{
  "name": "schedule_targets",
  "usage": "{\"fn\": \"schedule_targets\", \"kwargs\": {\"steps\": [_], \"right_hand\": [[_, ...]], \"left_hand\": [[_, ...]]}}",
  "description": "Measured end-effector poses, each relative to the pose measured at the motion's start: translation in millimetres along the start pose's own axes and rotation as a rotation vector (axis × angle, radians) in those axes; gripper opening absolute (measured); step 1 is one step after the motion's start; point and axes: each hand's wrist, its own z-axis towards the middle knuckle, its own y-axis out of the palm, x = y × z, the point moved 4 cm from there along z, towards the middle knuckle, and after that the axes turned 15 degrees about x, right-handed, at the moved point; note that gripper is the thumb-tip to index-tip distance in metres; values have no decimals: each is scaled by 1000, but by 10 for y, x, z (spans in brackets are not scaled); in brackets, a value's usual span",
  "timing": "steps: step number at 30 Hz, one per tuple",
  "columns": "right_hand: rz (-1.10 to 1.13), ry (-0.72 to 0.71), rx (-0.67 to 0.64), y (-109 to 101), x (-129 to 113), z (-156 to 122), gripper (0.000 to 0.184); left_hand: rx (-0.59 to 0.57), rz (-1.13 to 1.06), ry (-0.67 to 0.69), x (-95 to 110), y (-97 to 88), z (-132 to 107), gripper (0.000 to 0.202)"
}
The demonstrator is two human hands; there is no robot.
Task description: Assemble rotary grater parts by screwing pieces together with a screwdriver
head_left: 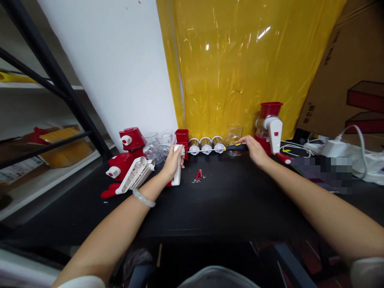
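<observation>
My left hand [173, 163] is wrapped round a white crank handle [177, 175], held upright just above the black table. In my right hand [253, 149] is a long screwdriver [237, 147] with a black and yellow grip. Its thin shaft runs level to the left, and the tip meets the top end of the crank handle; the exact contact is too small to make out. A small pile of screws [196, 181] and little red parts [199, 174] lies on the table between my hands.
Left of my left hand lie white handle pieces [133, 176] and red grinder bodies [132, 140]. Behind stand clear plastic cups [162, 138], a red hopper [181, 138] and metal drums [206, 145]. An assembled grater [272, 124], cables and a power strip [370, 162] are at right.
</observation>
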Motion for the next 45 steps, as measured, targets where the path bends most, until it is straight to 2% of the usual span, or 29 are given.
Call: {"fn": "schedule_targets", "kwargs": {"steps": [3,6,8,12,16,20,24,27,32,45], "right_hand": [[-95,-46,-11,1,-12,6,55],[-48,-22,47,2,3,16,52],[53,72,60,20,37,14,50],[295,304,-19,74,77,-30,49],[392,385,-86,79,70,-46,46],[246,325,-59,61,122,-6,40],[106,231,-104,92,148,-5,55],[173,267,-66,99,143,-21,56],[254,332,-9,100,127,-34,49],[209,267,-17,93,92,-29,34]], "left_hand": [[0,3,0,-4,-4,2,40],[3,4,4,-3,-7,6,40],[1,6,1,-2,-7,4,40],[-7,9,3,2,1,-9,40],[-11,6,6,6,10,-25,39],[-5,5,-1,0,0,-9,39],[14,4,9,-6,-16,23,38],[12,12,10,-6,-10,19,38],[1,26,0,1,9,-10,36],[28,50,-1,-13,9,-13,35]]}}
